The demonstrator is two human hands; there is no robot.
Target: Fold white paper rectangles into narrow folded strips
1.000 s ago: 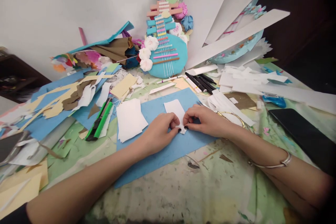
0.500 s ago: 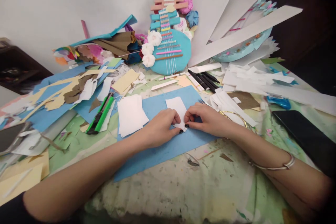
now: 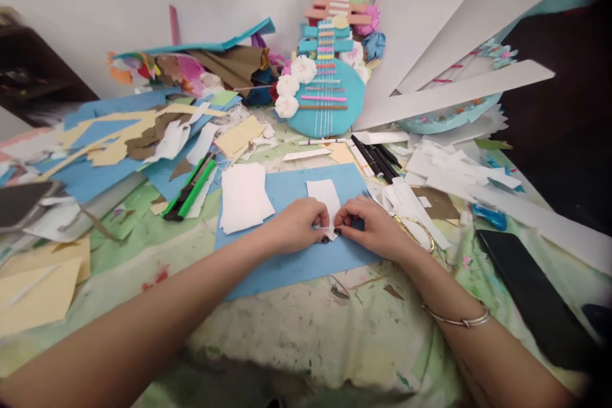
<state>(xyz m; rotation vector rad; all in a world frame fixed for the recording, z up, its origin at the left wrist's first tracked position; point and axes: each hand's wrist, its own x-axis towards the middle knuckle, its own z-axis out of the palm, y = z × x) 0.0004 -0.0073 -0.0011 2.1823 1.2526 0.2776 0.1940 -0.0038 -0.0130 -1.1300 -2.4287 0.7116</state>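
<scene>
A: How do your fingers stand?

B: Narrow, both sets. Your left hand (image 3: 301, 224) and right hand (image 3: 371, 223) each seem to pinch the lower end of the small white paper (image 3: 324, 192), the fingertips close together there.

A: Why there, and why both hands?

B: Gripping either side of that end would let you gather or crimp it finely, I judge; it looks crinkled between your fingers, while the far end lies flatter, pointing away from you. The exact fold is too small to tell.

A: And the paper's place?

B: It's over the blue sheet (image 3: 280, 274), right of the stack of white papers (image 3: 243, 196). The sheet probably gives you a smooth base, and the stack sits within easy reach of your left hand. Just beside your right wrist are gold-coloured loops (image 3: 433, 239), perhaps handles.

A: Farther out?

B: The green cutter (image 3: 195, 190) lies beyond the stack's left side, and the black markers (image 3: 373, 159) lie bunched past your right hand, likely to leave your working spot free. Behind them a blue guitar-shaped craft (image 3: 354, 86) leans upright, perhaps as display.

A: Any writing?

B: None you could read from here: no brand or label is legible on the cutter, the markers or the black phone (image 3: 535, 296) at your right.
</scene>
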